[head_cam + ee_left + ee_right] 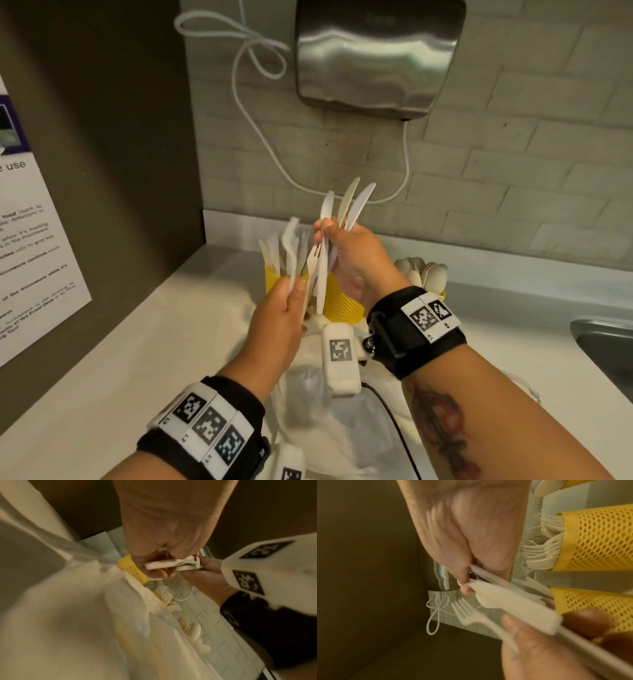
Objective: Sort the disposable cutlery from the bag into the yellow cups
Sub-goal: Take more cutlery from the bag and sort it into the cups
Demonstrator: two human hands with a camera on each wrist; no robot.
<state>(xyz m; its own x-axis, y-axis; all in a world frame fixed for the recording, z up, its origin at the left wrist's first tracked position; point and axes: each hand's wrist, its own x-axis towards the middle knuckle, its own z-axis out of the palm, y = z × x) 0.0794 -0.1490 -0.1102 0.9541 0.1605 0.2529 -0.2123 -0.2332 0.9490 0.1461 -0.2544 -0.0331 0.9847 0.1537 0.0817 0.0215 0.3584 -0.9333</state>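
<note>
My right hand [330, 236] is raised above the cups and grips a bundle of white plastic knives [346, 209], blades up. Just to its left, my left hand [296, 286] pinches the handle of a white fork [291, 246]; in the right wrist view the fork [465, 609] points away from the knives [513, 601]. Three yellow mesh cups stand at the back of the counter: the left cup [273, 278] holds knives, the middle cup [342, 303] holds forks [544, 550], and the right cup is mostly hidden behind my wrist, with spoons [428, 274] in it. The white plastic bag [342, 421] lies under my forearms.
A steel box [376, 54] hangs on the tiled wall above the cups, and a white cable [239, 102] loops beside it. A steel sink [603, 339] is set into the counter at the right. A brown side wall with a poster [34, 240] closes off the left.
</note>
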